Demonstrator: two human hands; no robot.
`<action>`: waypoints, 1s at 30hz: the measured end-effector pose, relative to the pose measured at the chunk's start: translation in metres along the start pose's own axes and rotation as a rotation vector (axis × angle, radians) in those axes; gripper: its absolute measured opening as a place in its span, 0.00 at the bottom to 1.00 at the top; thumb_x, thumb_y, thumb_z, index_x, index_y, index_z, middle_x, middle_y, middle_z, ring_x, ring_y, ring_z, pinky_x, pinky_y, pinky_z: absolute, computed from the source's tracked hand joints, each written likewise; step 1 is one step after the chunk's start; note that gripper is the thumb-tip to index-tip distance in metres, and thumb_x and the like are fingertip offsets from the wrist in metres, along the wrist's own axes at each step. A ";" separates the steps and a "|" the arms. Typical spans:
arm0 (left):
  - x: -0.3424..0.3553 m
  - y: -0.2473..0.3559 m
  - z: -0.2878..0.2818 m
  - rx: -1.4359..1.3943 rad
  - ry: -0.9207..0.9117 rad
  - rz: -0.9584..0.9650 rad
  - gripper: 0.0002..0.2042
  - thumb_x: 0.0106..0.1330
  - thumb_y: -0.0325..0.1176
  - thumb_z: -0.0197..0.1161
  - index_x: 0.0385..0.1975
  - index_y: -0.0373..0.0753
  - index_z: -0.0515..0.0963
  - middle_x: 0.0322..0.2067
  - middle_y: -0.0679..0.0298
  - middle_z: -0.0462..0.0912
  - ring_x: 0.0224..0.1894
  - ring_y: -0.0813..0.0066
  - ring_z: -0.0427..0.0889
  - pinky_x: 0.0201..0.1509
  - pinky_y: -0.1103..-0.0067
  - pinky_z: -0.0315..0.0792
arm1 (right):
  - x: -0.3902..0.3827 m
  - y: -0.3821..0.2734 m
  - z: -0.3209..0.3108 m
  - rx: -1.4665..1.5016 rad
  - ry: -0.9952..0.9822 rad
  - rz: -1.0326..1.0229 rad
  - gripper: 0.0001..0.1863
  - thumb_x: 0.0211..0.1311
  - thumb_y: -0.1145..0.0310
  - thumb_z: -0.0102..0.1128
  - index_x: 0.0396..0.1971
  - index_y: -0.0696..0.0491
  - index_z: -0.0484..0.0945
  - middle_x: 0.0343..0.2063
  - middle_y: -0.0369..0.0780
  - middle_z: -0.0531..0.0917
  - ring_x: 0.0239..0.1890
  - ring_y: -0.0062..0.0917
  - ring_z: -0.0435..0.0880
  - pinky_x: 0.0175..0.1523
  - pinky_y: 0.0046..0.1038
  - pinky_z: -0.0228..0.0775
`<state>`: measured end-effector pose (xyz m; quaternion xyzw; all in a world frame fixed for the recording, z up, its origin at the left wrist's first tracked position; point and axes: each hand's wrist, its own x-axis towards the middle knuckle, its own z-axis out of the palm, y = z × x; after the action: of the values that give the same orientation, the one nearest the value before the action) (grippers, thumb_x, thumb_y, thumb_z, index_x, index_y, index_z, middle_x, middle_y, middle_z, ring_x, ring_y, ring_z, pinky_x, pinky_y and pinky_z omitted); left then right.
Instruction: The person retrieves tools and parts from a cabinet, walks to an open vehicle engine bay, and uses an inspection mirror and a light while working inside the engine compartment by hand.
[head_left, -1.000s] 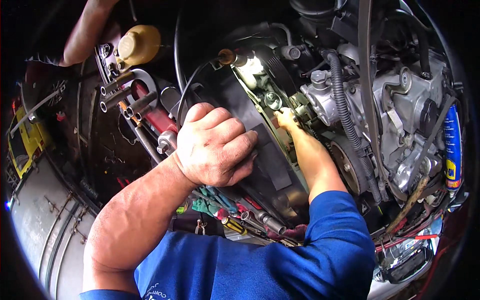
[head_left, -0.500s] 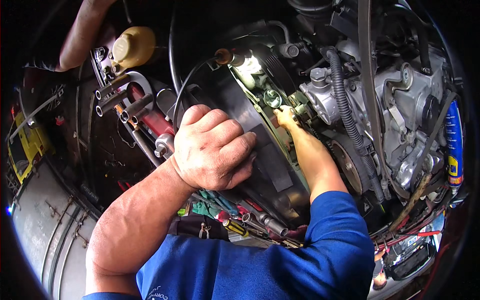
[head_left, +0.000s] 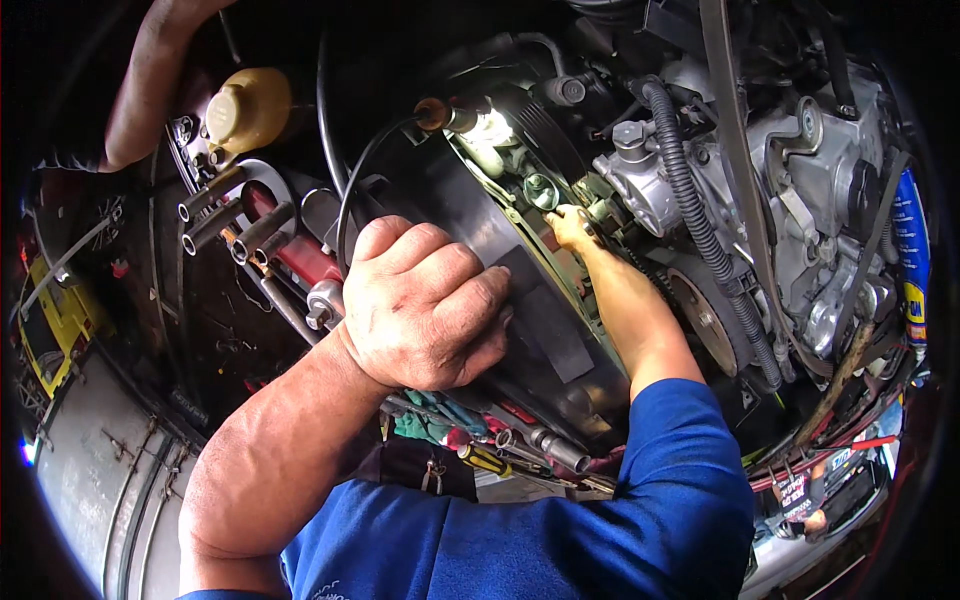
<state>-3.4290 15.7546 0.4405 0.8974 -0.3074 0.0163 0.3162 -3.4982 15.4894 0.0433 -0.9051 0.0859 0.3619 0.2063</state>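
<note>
My left hand [head_left: 425, 305] is clenched in the foreground over a black plastic panel [head_left: 545, 330], left of the engine; whatever it grips, if anything, is hidden. Deeper in the engine bay, my right hand [head_left: 572, 228] reaches with bent fingers to a small round pulley-like part [head_left: 540, 192] beside a lit metal bracket; I cannot make out what its fingers hold. A black cable [head_left: 365, 152] runs behind my left hand to a copper-coloured fitting [head_left: 432, 114]. A silver engine block [head_left: 800, 230] with a ribbed hose [head_left: 685, 190] stands right of my right arm.
Another person's forearm [head_left: 145, 90] is at top left, near a yellowish reservoir [head_left: 240, 112]. Several metal tubes [head_left: 210, 230], a screwdriver [head_left: 485, 458] and other tools lie around. A blue spray can [head_left: 910, 250] stands at right; another person [head_left: 805, 500] appears at lower right.
The view has shifted slightly, so the engine bay sits further left in it. Both my hands keep their closed grip in about the same places. The person at lower right shows more.
</note>
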 end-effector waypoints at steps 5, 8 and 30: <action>-0.001 -0.001 0.002 -0.006 0.011 0.009 0.19 0.30 0.37 0.67 0.28 0.42 0.79 0.22 0.69 0.72 0.25 0.70 0.73 0.35 0.70 0.63 | 0.004 0.004 0.003 0.001 -0.039 0.003 0.17 0.54 0.56 0.65 0.36 0.55 0.82 0.31 0.44 0.84 0.33 0.32 0.81 0.42 0.35 0.70; -0.001 -0.001 0.002 -0.006 0.018 0.005 0.18 0.30 0.38 0.67 0.28 0.42 0.79 0.22 0.69 0.72 0.25 0.70 0.73 0.35 0.71 0.63 | -0.001 -0.001 -0.002 0.020 -0.038 0.038 0.17 0.54 0.56 0.64 0.36 0.54 0.82 0.31 0.45 0.84 0.34 0.33 0.81 0.42 0.35 0.71; 0.009 0.005 -0.002 -0.004 -0.008 0.028 0.16 0.35 0.35 0.67 0.28 0.43 0.78 0.21 0.69 0.72 0.25 0.70 0.73 0.35 0.72 0.63 | -0.069 -0.022 -0.093 -0.358 -0.659 0.101 0.21 0.61 0.54 0.58 0.47 0.53 0.79 0.44 0.48 0.82 0.45 0.43 0.81 0.51 0.41 0.73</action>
<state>-3.4246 15.7479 0.4467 0.8925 -0.3210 0.0164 0.3166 -3.4836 15.4688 0.1582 -0.7566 -0.0050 0.6525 0.0434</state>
